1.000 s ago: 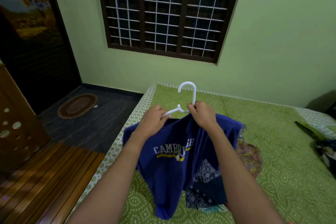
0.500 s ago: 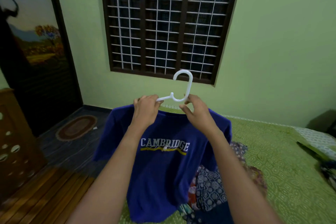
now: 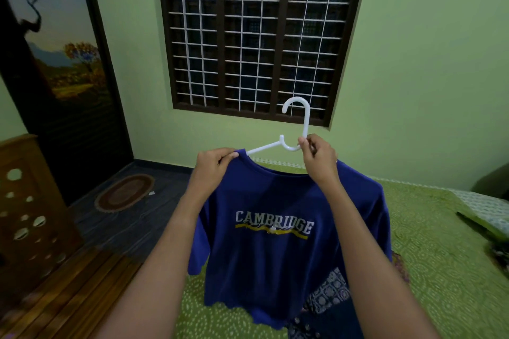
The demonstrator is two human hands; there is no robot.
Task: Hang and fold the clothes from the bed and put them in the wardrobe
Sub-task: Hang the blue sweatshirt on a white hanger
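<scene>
Limp, probably light shirt (image 3: 275, 261) on a rigid hanger (image 3: 264, 147): left hand (image 3: 214, 169) pinches its collar, right hand (image 3: 321, 165) pinches the hook stem.

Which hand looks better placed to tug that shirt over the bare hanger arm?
Likely the left hand: it pinches the shirt collar beside the hanger arm; the right hand grips its neck.

Green walls (image 3: 413, 63) are framing a barred window (image 3: 256, 36); an oval rug (image 3: 124, 192) is lying on the dark floor (image 3: 132, 231) near the green bed (image 3: 427, 256), a wooden cabinet (image 3: 27, 215) standing left.
</scene>
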